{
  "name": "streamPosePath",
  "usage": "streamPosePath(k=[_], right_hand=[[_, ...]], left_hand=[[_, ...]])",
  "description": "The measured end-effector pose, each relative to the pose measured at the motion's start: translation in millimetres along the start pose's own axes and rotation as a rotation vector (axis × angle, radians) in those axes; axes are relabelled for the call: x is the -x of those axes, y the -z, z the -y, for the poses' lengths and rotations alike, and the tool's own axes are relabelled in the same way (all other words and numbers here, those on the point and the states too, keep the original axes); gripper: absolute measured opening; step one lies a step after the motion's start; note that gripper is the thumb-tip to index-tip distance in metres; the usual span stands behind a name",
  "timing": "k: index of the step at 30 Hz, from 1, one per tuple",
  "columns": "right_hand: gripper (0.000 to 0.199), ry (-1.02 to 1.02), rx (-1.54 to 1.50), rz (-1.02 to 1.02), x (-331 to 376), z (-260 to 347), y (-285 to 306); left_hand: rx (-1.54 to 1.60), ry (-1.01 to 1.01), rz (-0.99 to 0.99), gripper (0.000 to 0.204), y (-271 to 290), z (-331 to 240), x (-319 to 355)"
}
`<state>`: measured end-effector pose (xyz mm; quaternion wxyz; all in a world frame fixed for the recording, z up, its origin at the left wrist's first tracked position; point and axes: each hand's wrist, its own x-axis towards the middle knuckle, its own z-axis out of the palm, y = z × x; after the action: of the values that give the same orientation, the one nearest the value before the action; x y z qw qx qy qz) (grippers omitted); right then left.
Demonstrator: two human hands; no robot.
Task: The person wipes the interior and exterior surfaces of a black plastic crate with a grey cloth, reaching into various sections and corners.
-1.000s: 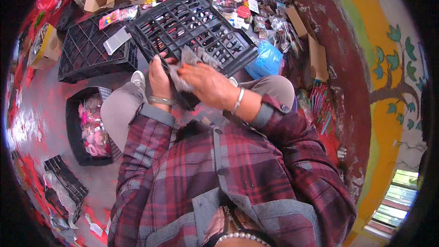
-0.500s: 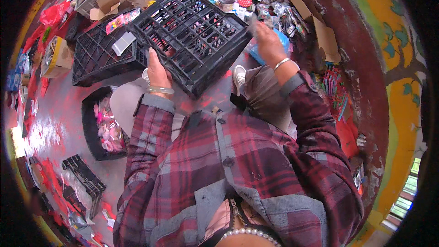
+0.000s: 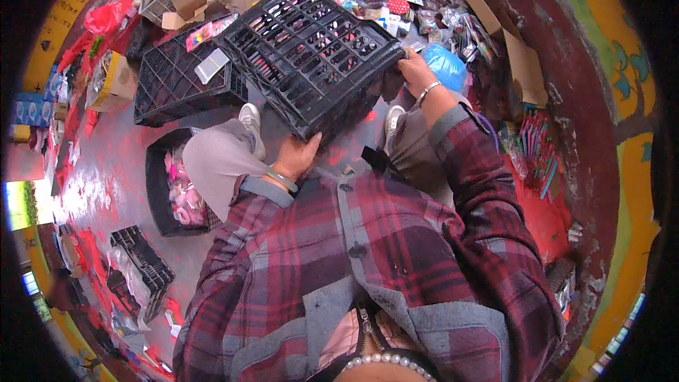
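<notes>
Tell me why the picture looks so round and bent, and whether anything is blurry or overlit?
Head view: a fisheye lens bends the edges and leaves black corners; the black crate and both hands are sharp; daylight blows out a window at the left rim.

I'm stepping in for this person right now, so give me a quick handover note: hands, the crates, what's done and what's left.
Left hand: grips the near bottom edge of the black crate.
Right hand: grips its far right corner.
The crate is lifted and tilted above the knees, looks empty.
A second black crate lies on the floor to the left; a dark tray with pink items sits by the left knee.
Done: crate picked up.
Left: probably setting it down.
</notes>
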<state>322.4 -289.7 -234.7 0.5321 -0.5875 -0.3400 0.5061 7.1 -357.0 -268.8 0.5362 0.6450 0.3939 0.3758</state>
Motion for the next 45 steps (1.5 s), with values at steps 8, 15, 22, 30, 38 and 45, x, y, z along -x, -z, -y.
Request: streamPosePath(k=[8, 15, 22, 30, 38, 45], right_hand=[[0.023, 0.174, 0.020, 0.081, -53.0, 92.1, -33.2], [0.016, 0.319, 0.441, -0.145, -149.5, 98.5, -43.5], [0.028, 0.579, -0.249, -0.383, -100.7, 118.6, -86.1], [0.033, 0.571, -0.334, -0.070, -103.4, 80.1, -148.5], [0.044, 0.896, 0.572, -0.317, -177.7, 88.1, -170.9], [0.042, 1.196, 0.599, 0.019, -112.3, 82.1, -216.3]], left_hand=[[-0.060, -0.188, 0.029, 0.025, 63.2, -88.8, -94.5], [0.516, 0.025, -0.069, 0.035, 89.0, -101.3, -142.8], [0.680, 0.015, -0.327, 0.045, 116.8, -72.5, -160.2], [0.734, -0.074, -0.388, 0.060, 107.2, -76.4, -176.1], [0.911, -0.040, -0.290, 0.067, 98.2, -88.7, -183.5], [0.805, -0.046, -0.229, 0.080, 93.5, -82.6, -188.6]])
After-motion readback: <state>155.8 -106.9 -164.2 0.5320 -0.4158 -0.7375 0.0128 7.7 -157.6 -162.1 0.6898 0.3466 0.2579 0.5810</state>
